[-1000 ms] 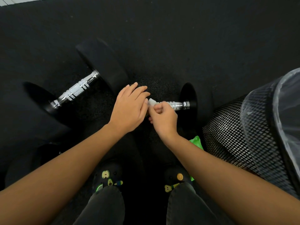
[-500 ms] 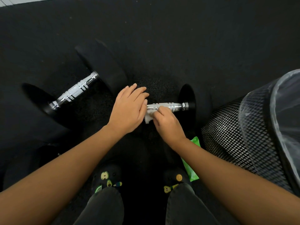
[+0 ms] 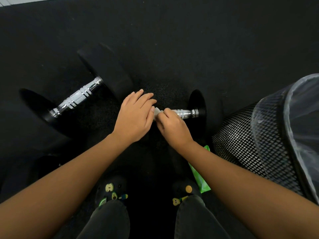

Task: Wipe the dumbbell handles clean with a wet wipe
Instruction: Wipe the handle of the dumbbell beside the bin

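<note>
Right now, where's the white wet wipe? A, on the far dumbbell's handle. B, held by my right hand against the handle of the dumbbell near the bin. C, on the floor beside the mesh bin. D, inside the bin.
B: the right hand pinches the wet wipe against that dumbbell handle, while the other handle lies bare.

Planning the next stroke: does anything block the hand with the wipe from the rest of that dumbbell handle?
Nothing visible does. The right hand holds the wet wipe against the handle, and bare chrome runs clear to the weight head.
</note>
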### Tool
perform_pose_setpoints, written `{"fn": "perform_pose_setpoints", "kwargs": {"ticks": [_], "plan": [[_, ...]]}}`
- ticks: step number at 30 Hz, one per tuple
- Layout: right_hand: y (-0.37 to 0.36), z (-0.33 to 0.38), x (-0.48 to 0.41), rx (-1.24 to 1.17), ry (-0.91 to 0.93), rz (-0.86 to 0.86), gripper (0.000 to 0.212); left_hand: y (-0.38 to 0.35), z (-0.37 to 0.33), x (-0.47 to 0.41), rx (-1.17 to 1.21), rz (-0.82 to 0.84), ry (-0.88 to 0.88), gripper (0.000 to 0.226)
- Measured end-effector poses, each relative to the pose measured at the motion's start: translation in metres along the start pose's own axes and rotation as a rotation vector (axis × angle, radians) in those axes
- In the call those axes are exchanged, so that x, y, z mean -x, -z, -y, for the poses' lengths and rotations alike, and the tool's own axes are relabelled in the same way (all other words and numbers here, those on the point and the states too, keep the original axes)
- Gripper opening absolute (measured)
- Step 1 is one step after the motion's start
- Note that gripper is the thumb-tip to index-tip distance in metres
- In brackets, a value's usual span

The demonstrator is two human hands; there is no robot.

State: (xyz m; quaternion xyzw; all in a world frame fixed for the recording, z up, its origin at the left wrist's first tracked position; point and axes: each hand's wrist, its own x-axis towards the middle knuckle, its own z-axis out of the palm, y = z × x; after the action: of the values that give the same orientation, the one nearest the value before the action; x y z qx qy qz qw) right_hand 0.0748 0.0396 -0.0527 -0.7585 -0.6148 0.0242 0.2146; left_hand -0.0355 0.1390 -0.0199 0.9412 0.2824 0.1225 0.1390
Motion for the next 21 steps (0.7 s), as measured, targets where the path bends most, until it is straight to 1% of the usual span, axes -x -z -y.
{"fn": "perform_pose_setpoints", "kwargs": {"ticks": [5,7,8,9,10,11,12,14,15,16,17,19,21], "plan": [[-0.003,0.001,0.002,0.082,0.019,-0.023,0.016,0.0,0.0,0.0,-0.007,-0.014,-0.01,0.038],[-0.004,0.003,0.004,0.024,-0.02,-0.004,0.014,-0.001,0.0,0.0,-0.008,-0.016,-0.008,0.038],[-0.003,0.005,0.006,-0.055,-0.092,0.031,0.011,-0.001,0.0,0.0,-0.006,-0.017,-0.006,0.038],[-0.003,0.008,0.008,-0.172,-0.219,0.08,0.009,-0.001,0.0,0.0,-0.005,-0.017,-0.005,0.038],[-0.004,0.011,0.01,-0.319,-0.4,0.143,0.008,-0.001,0.0,0.0,-0.004,-0.019,-0.006,0.038],[-0.004,0.016,0.012,-0.499,-0.611,0.205,0.008,-0.002,0.001,0.0,-0.003,-0.022,-0.007,0.038],[-0.004,0.02,0.014,-0.709,-0.83,0.228,0.01,-0.002,0.0,-0.001,-0.003,-0.023,-0.006,0.038],[-0.004,0.025,0.015,-1.16,-1.22,0.183,0.007,-0.002,0.0,-0.001,-0.001,-0.019,-0.006,0.038],[-0.003,0.026,0.014,-1.358,-1.341,0.139,0.003,-0.002,0.0,-0.001,-0.001,-0.017,-0.008,0.038],[-0.002,0.027,0.011,-1.494,-1.4,0.088,0.005,-0.002,0.0,-0.001,-0.002,-0.015,-0.011,0.038],[-0.002,0.027,0.008,-1.572,-1.425,0.035,0.01,-0.001,0.001,-0.001,-0.005,-0.012,-0.014,0.038],[0.001,0.033,-0.002,-1.691,-1.463,-0.066,0.023,-0.001,0.001,-0.001,-0.013,-0.007,-0.015,0.038],[0.004,0.039,-0.012,-1.766,-1.541,-0.142,0.028,-0.002,0.001,-0.001,-0.019,0.0,-0.014,0.039]]}}
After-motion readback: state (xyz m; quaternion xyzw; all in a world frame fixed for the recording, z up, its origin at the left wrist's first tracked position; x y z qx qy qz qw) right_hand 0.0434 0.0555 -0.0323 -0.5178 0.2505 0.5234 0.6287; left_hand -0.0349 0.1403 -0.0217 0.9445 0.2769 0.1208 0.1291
